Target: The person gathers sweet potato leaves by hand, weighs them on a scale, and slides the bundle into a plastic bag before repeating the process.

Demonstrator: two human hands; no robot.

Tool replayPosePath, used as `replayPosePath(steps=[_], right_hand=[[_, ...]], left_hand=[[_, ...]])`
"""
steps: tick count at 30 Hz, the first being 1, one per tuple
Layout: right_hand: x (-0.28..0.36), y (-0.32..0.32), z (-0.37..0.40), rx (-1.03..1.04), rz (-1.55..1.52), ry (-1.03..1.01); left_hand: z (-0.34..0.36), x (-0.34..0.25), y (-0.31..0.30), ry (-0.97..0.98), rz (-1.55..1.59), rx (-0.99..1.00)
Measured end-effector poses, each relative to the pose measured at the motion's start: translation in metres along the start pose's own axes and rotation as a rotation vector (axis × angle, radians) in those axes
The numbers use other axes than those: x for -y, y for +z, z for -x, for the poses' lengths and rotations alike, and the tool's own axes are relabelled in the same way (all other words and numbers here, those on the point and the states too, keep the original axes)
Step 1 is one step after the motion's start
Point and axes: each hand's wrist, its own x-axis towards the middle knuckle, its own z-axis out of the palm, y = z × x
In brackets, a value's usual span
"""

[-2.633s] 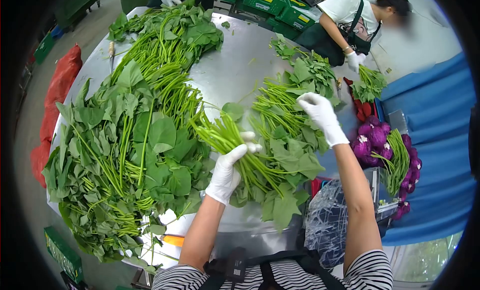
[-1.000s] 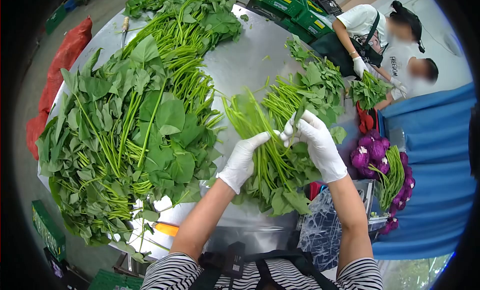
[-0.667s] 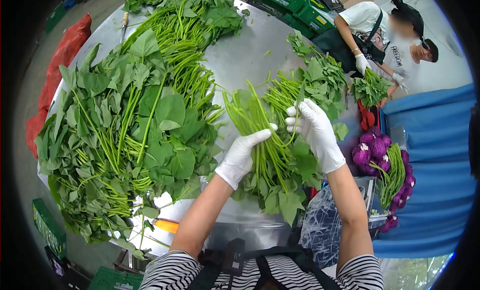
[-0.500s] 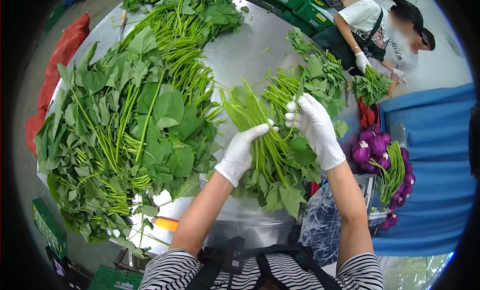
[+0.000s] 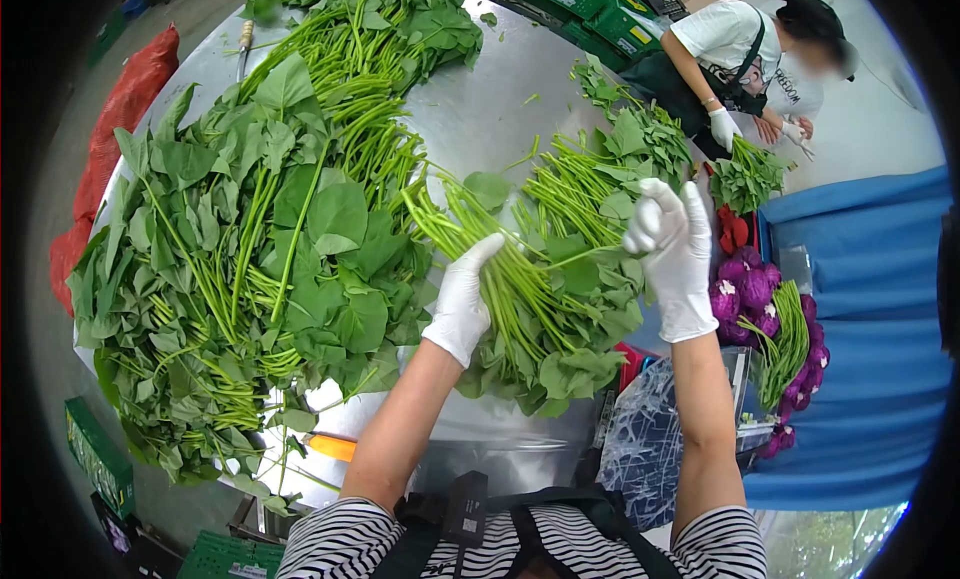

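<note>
1. Your left grip (image 5: 462, 301) is closed around the bundle of leafy stems (image 5: 520, 299) at the near edge of the steel desk (image 5: 480, 119).
2. The bundle's long axis runs from cut ends at upper left to leaves at lower right.
3. Your right grip (image 5: 672, 264), just right of the bundle, pinches one thin stem (image 5: 595, 253) that runs across to it.

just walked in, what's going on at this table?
A person in white gloves is handling leafy greens on a steel table. The left hand grips a bunch of long-stemmed greens by the stems. The right hand, raised beside it, pinches a single stem that runs back to that bunch. A large pile of greens lies to the left. A co-worker across the table handles another bunch.
</note>
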Motion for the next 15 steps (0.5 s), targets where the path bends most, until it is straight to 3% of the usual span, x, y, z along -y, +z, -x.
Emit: replayPosePath(steps=[1, 6, 9, 12, 14, 15], right_hand=[[0.006, -0.005, 0.002, 0.081, -0.031, 0.001], [0.015, -0.011, 0.011, 0.002, 0.210, -0.053], [0.019, -0.005, 0.012, -0.079, 0.383, -0.227], [0.021, 0.029, 0.017, -0.134, 0.779, -0.261], [0.010, 0.040, 0.014, 0.167, 1.254, -0.502], [0.000, 0.046, 0.011, 0.275, 1.336, -0.521]], left_hand=[[0.000, -0.002, 0.000, -0.006, 0.016, -0.016], [0.003, -0.001, 0.005, 0.013, -0.004, -0.041], [0.002, 0.000, 0.004, 0.000, 0.017, -0.031], [0.005, 0.000, 0.007, 0.007, -0.015, -0.051], [0.006, 0.003, 0.007, 0.014, -0.053, 0.005], [0.009, 0.005, 0.010, 0.013, -0.057, 0.007]])
